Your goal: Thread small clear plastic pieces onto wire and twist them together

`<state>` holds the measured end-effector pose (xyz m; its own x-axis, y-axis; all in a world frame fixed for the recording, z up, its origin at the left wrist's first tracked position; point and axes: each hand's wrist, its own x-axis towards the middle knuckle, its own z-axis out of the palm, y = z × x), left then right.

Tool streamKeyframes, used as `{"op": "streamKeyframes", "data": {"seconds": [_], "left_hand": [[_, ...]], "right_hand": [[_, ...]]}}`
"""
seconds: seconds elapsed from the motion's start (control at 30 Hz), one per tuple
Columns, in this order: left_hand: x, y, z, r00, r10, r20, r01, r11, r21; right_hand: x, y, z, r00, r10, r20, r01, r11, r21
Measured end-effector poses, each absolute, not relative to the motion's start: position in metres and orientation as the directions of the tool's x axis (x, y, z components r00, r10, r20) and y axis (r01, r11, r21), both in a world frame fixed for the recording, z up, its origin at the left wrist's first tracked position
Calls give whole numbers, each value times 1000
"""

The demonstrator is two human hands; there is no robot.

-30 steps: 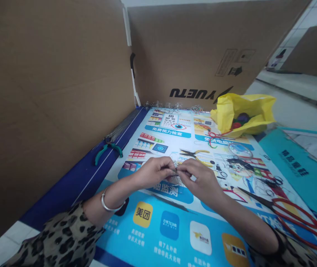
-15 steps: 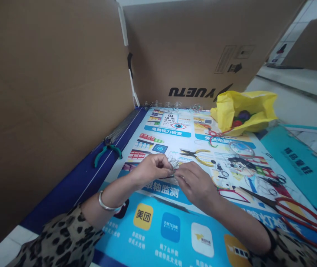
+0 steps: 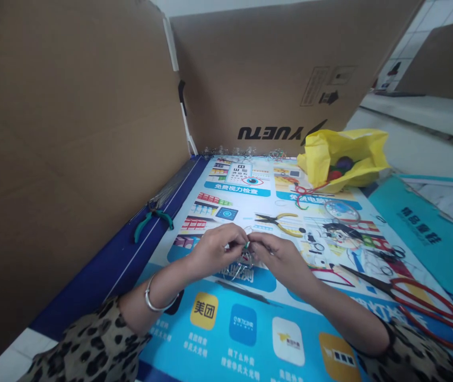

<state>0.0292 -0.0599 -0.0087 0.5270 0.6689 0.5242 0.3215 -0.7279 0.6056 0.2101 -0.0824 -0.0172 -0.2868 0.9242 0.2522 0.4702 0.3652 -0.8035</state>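
At centre, silver wire piece [image 3: 243, 260]: small and looped, a touch of green at its top, caught there by fingertips from both sides over the printed poster [image 3: 246, 204]; cannot tell whether its lower loops touch the print; hours below count from it, 12 on the far side

Left hand [image 3: 216, 246]: 9 o'clock, thumb and forefinger pinched together on the wire's top, other fingers curled in, silver bangle [image 3: 147, 298] round the wrist

Right hand [image 3: 280, 254]: 3 o'clock, fingertips drawn together on that same top end, its lower fingers partly hidden

Yellow-handled pliers [image 3: 276, 219]: near, between 1 and 2 o'clock, handles apart, nose toward 9

Teal-handled pliers [image 3: 145, 223]: between 9 and 10 o'clock on the blue border, handles splayed

Thin straight wires [image 3: 171, 188]: 10 o'clock, bundled just beyond those pliers

Bent-wire figures [image 3: 246, 152]: 12 o'clock, in a row at the foot of the cardboard panel [image 3: 282, 63]

Yellow bag [image 3: 365, 148]: 2 o'clock, mouth open on red and purple balls [image 3: 345, 163]; red cord [image 3: 301, 193] lies just beside it

Red-handled scissors [image 3: 391, 289]: between 3 and 4 o'clock, blades pointing toward 10
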Motion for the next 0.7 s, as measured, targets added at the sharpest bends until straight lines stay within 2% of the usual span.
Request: {"op": "streamKeyframes", "data": {"seconds": [0.2,0.33,0.43,0.6,0.7], "left_hand": [[27,-57,-16,599,563,570,317,-820,477],[27,-56,-16,603,562,567,316,-820,477],[28,-56,-16,587,577,568,315,-809,496],[27,-53,-16,553,630,545,371,-772,515],[23,-49,-14,536,656,531,505,-754,421]], "right_hand": [[209,-79,-14,-353,915,195,428,344,-836],[207,-78,-13,-340,930,139,358,265,-896],[206,-78,-11,-314,942,116,367,233,-900],[208,-78,-12,-300,936,184,464,312,-829],[211,-77,-17,-293,895,336,551,445,-706]]}}
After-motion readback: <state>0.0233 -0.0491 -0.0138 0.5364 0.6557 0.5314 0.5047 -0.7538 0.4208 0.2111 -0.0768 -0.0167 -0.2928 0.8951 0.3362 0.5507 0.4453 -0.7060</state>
